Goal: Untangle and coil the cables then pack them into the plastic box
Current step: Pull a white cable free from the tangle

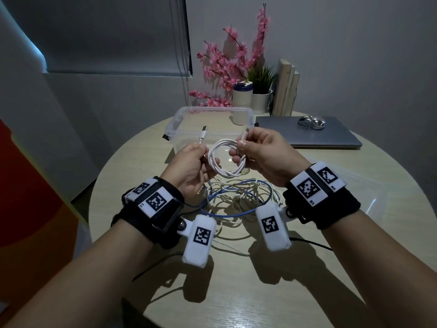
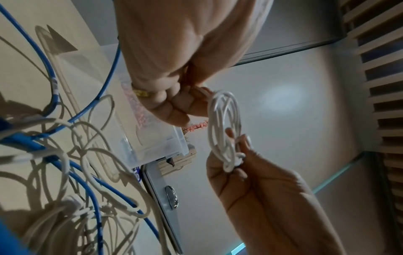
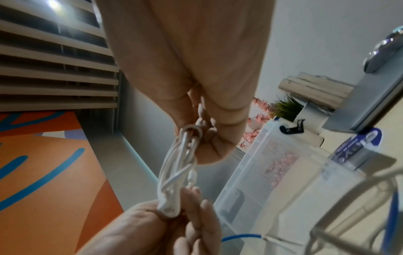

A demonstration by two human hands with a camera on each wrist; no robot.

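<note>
left hand (image 1: 192, 162): fingers curled round the 9 o'clock side of the coil (image 1: 227, 159), thumb pinning the tail just below the plug (image 1: 203, 131), which sticks up past the knuckles.
right hand (image 1: 260, 150): pinching the 3 o'clock side of the coil and the other connector between thumb and fingers.
coil: white, several loops, held in the air above the desk (image 1: 354, 209), just on the near side of the box (image 1: 175, 121).
box: clear plastic, open, at 12 o'clock from the hands; nothing seen inside it.
tangle (image 1: 236, 197): blue cable (image 1: 227, 215) and white cables knotted together on the desk at 6 o'clock, under the wrists, not yet sorted.
risk, spring-open: the loops look unsecured; if either hand lets go before the coil sits in the box, the springy cable would likely unwind.
risk, loose ends: both connectors stand free of the loops; one could catch the box rim and pull a turn out.
risk, snag: whether a strand from the tangle runs up to the coil i cannot tell; if one does, lifting toward 12 o'clock would drag the pile.
risk, wrists: the wrist units hang close above the tangle and could hook a loop.
bystanders: laptop (image 1: 307, 131) with mouse (image 1: 311, 121) at 2 o'clock, well apart.
</note>
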